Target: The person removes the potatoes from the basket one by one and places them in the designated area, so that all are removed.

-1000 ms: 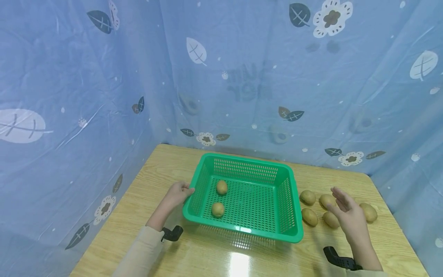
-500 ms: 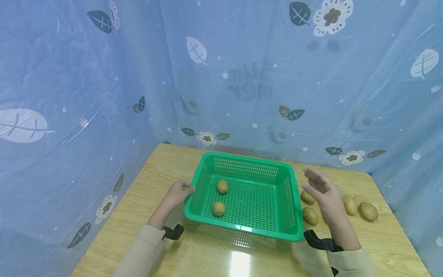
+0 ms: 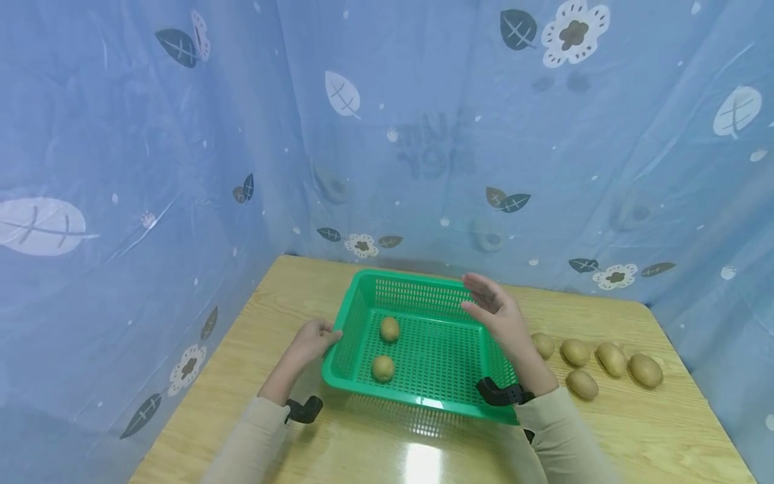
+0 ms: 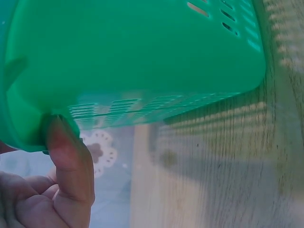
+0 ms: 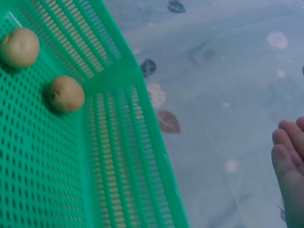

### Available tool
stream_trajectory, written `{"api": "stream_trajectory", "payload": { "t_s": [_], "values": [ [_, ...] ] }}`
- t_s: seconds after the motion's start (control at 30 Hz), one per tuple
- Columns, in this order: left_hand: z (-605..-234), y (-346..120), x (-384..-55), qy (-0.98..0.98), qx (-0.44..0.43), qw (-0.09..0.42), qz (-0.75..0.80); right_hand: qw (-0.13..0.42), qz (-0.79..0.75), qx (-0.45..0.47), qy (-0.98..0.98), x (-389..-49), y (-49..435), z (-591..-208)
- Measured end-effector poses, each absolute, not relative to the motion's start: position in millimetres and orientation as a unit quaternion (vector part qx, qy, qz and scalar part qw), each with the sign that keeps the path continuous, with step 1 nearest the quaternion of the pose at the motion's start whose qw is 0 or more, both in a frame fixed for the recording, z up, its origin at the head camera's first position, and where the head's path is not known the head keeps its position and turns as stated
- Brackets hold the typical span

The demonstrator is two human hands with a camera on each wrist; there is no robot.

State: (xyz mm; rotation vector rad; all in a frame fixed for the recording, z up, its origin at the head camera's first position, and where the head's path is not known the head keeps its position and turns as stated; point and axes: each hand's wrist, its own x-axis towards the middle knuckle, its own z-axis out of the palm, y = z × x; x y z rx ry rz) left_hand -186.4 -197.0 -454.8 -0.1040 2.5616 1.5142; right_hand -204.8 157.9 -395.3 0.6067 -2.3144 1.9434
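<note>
A green plastic basket [image 3: 432, 339] with slotted walls stands on the table, and two potatoes [image 3: 390, 329] lie in its left half. At the basket's left side my left hand [image 3: 311, 341] grips the rim, its thumb and fingers pinching the edge in the left wrist view. My right hand [image 3: 498, 319] hovers over the basket's right side, fingers fairly straight and the thumb apart, with nothing seen in it. Right of the basket lies a group of several potatoes [image 3: 576, 352], partly covered by my right forearm. The same two basket potatoes [image 5: 67, 94] show in the right wrist view.
The wooden table [image 3: 653, 430] reaches back to a blue patterned curtain [image 3: 423, 168], which also hangs along the left and right sides. A camera mount [image 3: 498, 393] on my right wrist hangs over the basket's front right corner.
My right hand has moved left from above the loose potatoes to over the basket's right side, staying open. My left hand keeps its grip on the rim, and the basket stays in place.
</note>
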Motion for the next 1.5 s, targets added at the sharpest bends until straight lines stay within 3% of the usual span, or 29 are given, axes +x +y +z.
{"api": "stream_trajectory", "payload": {
  "t_s": [0.47,0.77,1.2,1.5],
  "values": [
    [-454.6,-193.8,-184.6,0.853,-0.041,0.078,0.514,-0.054,0.64,0.201,-0.739,-244.2,98.4,-416.7],
    [-457.4,-193.8,-182.8,0.853,-0.049,0.079,0.514,-0.112,0.61,0.172,-0.765,-271.6,61.9,-450.5],
    [-452.4,-195.3,-183.3,0.849,-0.027,0.079,0.521,-0.2,0.499,0.17,-0.826,-277.1,45.0,-489.3],
    [-452.1,-196.2,-183.6,0.838,-0.035,0.088,0.538,-0.216,0.473,0.169,-0.837,-274.7,44.1,-495.1]
  ]
}}
